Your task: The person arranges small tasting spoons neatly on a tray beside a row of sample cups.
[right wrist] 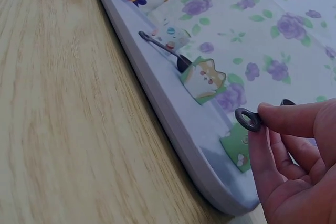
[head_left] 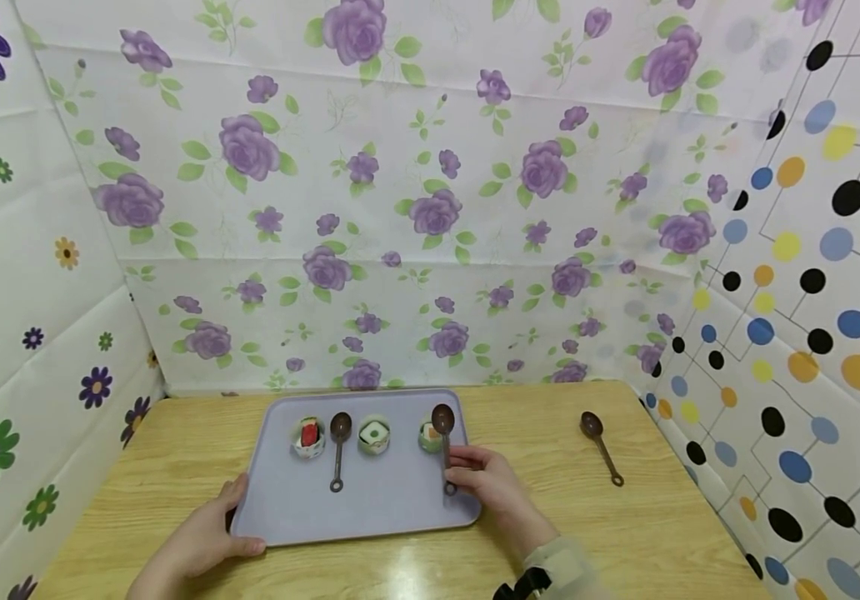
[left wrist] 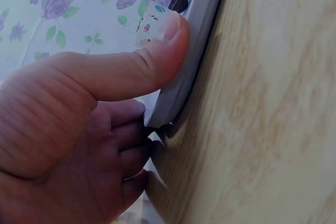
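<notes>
My right hand pinches a brown spoon near the ring end of its handle, at the right side of the lavender tray. The spoon's bowl partly covers a small green printed cup in the head view. At the tray's front left corner my left hand grips the rim, thumb along the edge and fingers at its outer side. A second brown spoon lies on the tray between a cup with a red piece and a cup with a white-and-green piece.
A third brown spoon lies on the wooden table to the right of the tray. Behind the table hangs a floral cloth, with a dotted cloth at the right and a flower-patterned cloth at the left.
</notes>
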A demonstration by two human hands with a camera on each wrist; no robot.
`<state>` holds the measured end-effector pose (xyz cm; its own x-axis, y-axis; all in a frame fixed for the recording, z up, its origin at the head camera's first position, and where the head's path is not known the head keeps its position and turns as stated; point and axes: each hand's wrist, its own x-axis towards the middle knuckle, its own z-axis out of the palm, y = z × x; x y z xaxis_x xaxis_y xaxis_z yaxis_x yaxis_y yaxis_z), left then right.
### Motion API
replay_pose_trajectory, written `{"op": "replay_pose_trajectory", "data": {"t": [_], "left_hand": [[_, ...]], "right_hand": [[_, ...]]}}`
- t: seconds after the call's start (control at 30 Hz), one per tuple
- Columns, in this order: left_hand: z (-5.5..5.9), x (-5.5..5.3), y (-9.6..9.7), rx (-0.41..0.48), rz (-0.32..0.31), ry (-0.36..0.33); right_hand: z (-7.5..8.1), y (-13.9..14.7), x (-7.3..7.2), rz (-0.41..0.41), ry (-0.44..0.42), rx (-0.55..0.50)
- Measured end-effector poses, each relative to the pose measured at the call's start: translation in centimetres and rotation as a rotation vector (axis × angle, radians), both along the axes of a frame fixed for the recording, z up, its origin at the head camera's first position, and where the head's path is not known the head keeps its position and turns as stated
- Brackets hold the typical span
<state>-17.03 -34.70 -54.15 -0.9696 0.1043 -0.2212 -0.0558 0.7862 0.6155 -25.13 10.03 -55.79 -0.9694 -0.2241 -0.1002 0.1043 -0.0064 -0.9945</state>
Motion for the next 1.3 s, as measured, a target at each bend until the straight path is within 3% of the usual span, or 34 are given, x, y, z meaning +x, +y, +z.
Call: {"op": "replay_pose_trajectory", "data": {"t": [0.3,0.73,1.03,1.3], "left_hand": [[0.1,0.0,-0.1,0.004,0.005,-0.012],[0.2,0.1,-0.1,-0.002,-0.005,-0.017],[0.2,0.0,-0.1,0.002,0.000,-0.028],[0.1,0.0,-0.1,0.000,0.000,-0.027]], "right_hand": [[-0.1,-1.9,0.1,0.031,0.006,-0.025],[-0.6,-4.2,-0.1,0.032,0.029,0.030],[-0.8,-5.8,-0.3,-0.005,0.030,0.032],[-1.0,-7.3,-0.4,-0.097,0.053,0.051]]}}
